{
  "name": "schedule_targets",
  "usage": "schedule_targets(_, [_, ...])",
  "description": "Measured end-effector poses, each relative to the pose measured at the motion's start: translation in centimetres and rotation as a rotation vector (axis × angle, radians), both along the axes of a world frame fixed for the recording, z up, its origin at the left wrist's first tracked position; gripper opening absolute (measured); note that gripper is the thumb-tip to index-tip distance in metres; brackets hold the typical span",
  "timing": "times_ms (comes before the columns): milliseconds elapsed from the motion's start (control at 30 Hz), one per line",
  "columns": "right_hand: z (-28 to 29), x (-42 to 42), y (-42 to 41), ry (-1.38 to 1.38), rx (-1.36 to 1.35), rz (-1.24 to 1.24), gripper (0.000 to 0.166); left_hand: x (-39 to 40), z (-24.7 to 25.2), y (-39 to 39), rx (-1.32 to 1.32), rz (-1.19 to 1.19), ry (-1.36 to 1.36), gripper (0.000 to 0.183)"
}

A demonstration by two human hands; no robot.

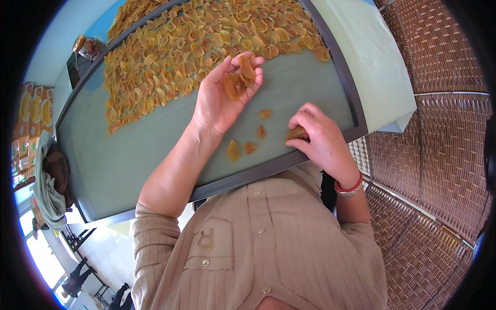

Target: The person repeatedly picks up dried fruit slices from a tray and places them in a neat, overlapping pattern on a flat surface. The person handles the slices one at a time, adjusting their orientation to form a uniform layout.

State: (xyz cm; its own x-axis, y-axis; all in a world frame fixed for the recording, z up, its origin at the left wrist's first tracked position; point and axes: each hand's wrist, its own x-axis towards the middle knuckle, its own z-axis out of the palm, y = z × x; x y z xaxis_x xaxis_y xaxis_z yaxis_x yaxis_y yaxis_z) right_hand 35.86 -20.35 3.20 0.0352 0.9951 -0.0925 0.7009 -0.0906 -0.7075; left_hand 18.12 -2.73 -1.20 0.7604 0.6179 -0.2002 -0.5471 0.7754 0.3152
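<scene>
My left hand [226, 91] is palm up above the mesh tray, cupping several amber dried slices [245, 75]. Nearer the tray's front edge, my right hand [319, 133] pinches a brownish slice [297, 133] between thumb and fingers. Between the two hands a few loose slices [250, 147] lie apart on the grey-green mesh [155, 166]. Rows of overlapping flat slices [174, 58] cover the far part of the mesh. A dark frame [248, 174] borders the tray close against my body.
A heap of slices [133, 13] and a patterned container [88, 47] stand beyond the tray. Woven brown screens [449, 143] rise at the right, beside a pale covered surface [372, 69]. At the left are cartons [37, 112] and draped cloth [50, 193]. A person [75, 281] is farther off.
</scene>
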Motion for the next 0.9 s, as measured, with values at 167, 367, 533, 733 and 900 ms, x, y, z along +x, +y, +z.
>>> schedule_targets(167, [-0.6, 0.6, 0.1, 0.126, 0.071, 0.015, 0.025, -0.6, -0.2, 0.5, 0.065, 0.033, 0.135, 0.035])
schedule_targets(367, [-0.2, -0.8, 0.3, 0.243, 0.019, -0.064, 0.015, -0.5, -0.7, 0.1, 0.116, -0.012, 0.241, 0.025])
schedule_targets(533, [-0.9, -2.6, 1.4, -0.119, 0.294, 0.078, 0.011, -0.2, -0.6, 0.1, 0.126, 0.007, 0.328, 0.026])
schedule_targets(733, [-1.6, -6.2, 3.3, -0.091, 0.458, 0.295, 0.005, 0.2, -0.1, -0.2, 0.144, 0.002, 0.383, 0.028])
schedule_targets(900, [-3.0, -7.2, 4.4, -0.109, 0.507, 0.379, 0.005, 0.0, 0.6, -0.3, 0.165, 0.007, 0.436, 0.026])
